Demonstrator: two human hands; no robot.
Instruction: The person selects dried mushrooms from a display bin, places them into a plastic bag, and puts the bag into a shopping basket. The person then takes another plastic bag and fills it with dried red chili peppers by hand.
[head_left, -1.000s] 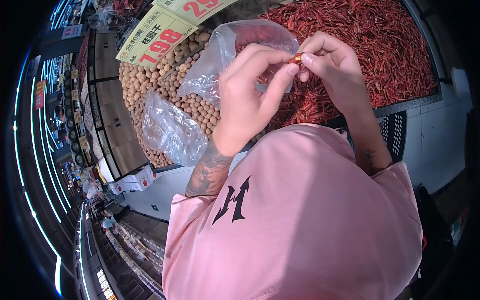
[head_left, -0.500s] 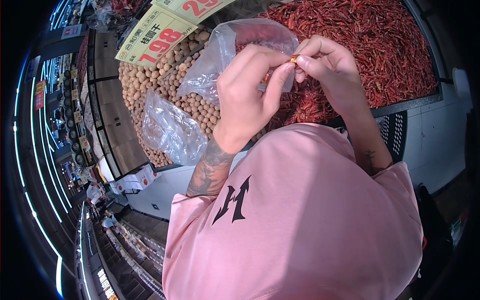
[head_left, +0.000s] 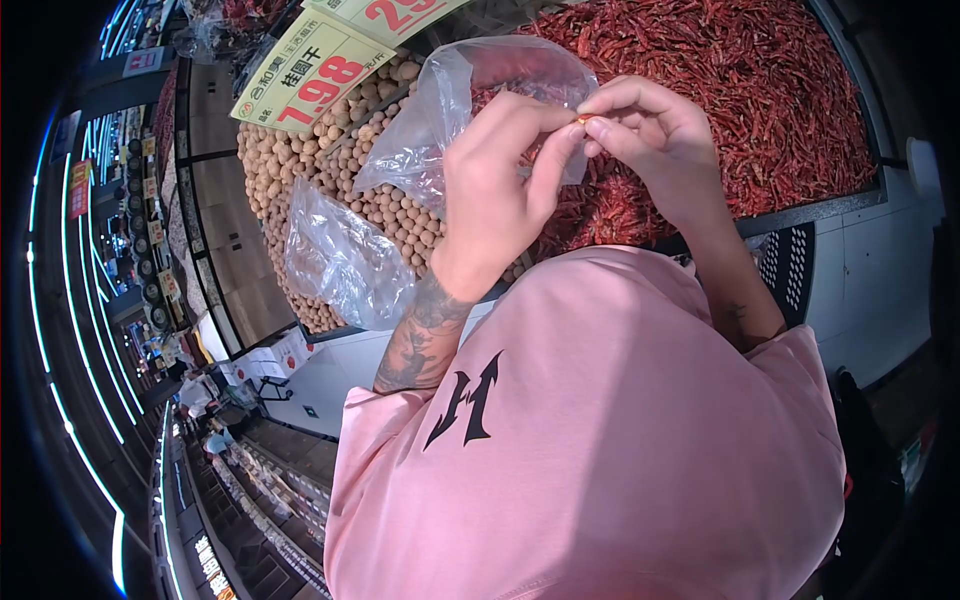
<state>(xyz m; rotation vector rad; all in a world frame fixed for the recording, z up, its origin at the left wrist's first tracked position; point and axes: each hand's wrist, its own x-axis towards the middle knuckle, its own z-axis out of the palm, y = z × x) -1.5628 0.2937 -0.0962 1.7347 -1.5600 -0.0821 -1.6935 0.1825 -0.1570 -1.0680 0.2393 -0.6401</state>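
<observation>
Between the fingertips of both hands is a small piece of dried red chili [head_left: 584, 119] with a yellowish inside. My left hand [head_left: 490, 185] pinches it from the left with thumb and forefinger. From the right, the thumb and fingers of my right hand [head_left: 660, 145] are closed on the same piece. Below and behind the hands lies an open clear plastic bag [head_left: 425, 110], partly over the heap of dried red chilies [head_left: 740, 90]. My left hand covers part of that bag.
Round brown dried longans [head_left: 385, 215] fill the bin on the left, with another crumpled clear bag [head_left: 345, 260] on top. A yellow price sign [head_left: 315, 75] stands over them. The bin's dark edge [head_left: 810, 210] runs along the near right side.
Both hands have shifted slightly, with the fingertips closer together around the chili piece. Less of the piece shows now. Both bags lie where they were.
</observation>
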